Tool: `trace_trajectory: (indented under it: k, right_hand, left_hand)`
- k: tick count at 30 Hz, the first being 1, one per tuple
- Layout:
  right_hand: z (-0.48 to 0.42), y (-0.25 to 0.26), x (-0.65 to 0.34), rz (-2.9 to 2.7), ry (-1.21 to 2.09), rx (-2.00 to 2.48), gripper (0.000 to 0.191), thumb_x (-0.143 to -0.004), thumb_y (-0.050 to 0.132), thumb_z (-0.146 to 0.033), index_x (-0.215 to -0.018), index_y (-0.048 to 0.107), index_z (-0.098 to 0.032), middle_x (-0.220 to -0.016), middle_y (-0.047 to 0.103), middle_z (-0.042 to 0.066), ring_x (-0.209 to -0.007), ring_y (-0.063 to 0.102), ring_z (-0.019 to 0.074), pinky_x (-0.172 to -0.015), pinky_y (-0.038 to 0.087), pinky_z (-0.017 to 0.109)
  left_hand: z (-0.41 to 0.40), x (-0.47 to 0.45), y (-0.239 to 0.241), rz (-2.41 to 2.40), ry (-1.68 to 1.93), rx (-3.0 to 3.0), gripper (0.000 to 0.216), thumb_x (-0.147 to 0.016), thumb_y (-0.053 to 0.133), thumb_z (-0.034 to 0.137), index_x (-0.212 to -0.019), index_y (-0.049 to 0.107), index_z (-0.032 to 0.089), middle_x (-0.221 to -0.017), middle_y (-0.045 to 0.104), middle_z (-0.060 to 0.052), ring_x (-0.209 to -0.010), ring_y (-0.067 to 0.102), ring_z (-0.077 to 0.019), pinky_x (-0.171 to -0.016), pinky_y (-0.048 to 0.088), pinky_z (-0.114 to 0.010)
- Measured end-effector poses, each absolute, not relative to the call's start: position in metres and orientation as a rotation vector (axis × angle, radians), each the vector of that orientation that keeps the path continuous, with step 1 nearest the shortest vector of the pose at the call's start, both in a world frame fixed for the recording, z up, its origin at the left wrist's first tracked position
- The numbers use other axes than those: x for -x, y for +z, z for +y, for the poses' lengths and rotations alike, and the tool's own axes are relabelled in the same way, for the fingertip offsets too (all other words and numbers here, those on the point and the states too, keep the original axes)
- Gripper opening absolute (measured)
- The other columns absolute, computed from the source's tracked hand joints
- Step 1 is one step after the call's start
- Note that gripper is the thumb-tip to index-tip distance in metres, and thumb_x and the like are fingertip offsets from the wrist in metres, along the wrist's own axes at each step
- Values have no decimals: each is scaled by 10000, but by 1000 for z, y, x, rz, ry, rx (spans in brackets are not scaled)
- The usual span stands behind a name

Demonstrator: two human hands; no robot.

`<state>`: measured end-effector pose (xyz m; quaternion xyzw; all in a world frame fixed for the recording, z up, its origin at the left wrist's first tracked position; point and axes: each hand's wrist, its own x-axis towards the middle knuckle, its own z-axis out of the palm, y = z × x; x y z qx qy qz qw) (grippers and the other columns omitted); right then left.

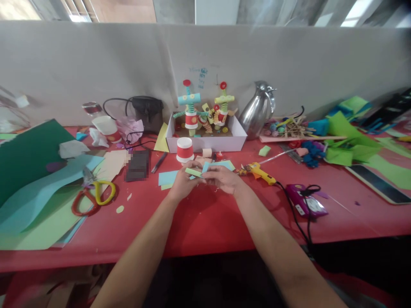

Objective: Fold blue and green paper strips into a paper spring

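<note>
Just in front of the upside-down red and white paper cup (pixel 185 150), my two hands meet over the table. My left hand (pixel 183 183) is closed in a pinch on a light green paper strip (pixel 193 172). A blue paper strip (pixel 205 167) is gripped in the fingers of my right hand (pixel 225 179), its end close against the green one. Whether the two strips are joined is hidden by my fingers. Blue paper pieces (pixel 168 178) lie beside my left hand. To the right of my right hand rests a yellow hot glue gun (pixel 262 174).
Behind stands a white box (pixel 207 144) with paper-cup figures. A steel jug (pixel 257 112) is right of it. Scissors (pixel 105 192) lie on coloured paper sheets (pixel 61 216) at left. A purple device (pixel 303 201) with a black cord and a phone (pixel 379 184) are at right.
</note>
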<state>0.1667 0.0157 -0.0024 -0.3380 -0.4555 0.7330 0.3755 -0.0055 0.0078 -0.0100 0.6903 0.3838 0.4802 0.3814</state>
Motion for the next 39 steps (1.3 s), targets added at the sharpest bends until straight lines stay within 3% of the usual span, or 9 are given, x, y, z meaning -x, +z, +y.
trace_trajectory:
  k: [8,13,19,25,31,36,39]
  right_hand:
    - [17,-2,-170,-1147,1846,1011,272,-545,860,-293,-679,680,-139,-615,637,-12,-573,557,83,-581,412,226]
    - [18,-7,-168,-1074,1863,952,250,-552,849,-279,-682,681,-147,-631,646,-9,-590,551,79,-597,418,223]
    - [18,-9,-165,-1123,1734,1016,268,-529,853,-297,-691,695,-155,-634,644,-11,-589,548,91,-645,437,255]
    - [18,-11,-163,-1291,1543,963,277,-574,829,-314,-779,721,-162,-710,690,7,-696,618,149,-758,479,327]
    - [15,-3,-159,-1307,1474,825,445,-595,817,-351,-1008,711,-219,-958,714,31,-879,631,186,-841,500,358]
    - [9,1,-154,-1300,1480,813,409,-623,796,-360,-1001,713,-228,-1008,693,28,-968,607,191,-877,484,338]
    - [8,-5,-150,-1235,1456,865,343,-636,783,-382,-934,724,-223,-949,696,29,-884,613,184,-801,491,321]
  left_hand:
    - [6,4,-7,930,1216,-1748,182,-648,775,253,-736,636,176,-897,608,-35,-840,592,-172,-741,465,-296]
    - [4,2,-6,961,1289,-1722,174,-658,780,266,-706,642,172,-883,607,-27,-804,570,-150,-751,453,-288]
    - [2,1,-10,746,1168,-1342,207,-741,730,339,-828,663,164,-830,588,-28,-741,552,-130,-668,451,-263]
    - [3,-2,-9,807,1167,-1127,209,-734,731,338,-703,674,139,-712,578,-22,-645,548,-120,-602,448,-253]
    - [4,-4,-9,793,1273,-1156,214,-741,726,349,-726,682,140,-891,589,-33,-780,579,-132,-765,516,-294]
    - [6,-3,-14,846,1377,-1220,225,-766,699,369,-799,700,146,-935,577,-39,-839,577,-141,-797,509,-282]
    - [7,-5,-16,877,1395,-1239,238,-763,698,382,-786,702,145,-926,585,-39,-799,583,-137,-755,513,-272]
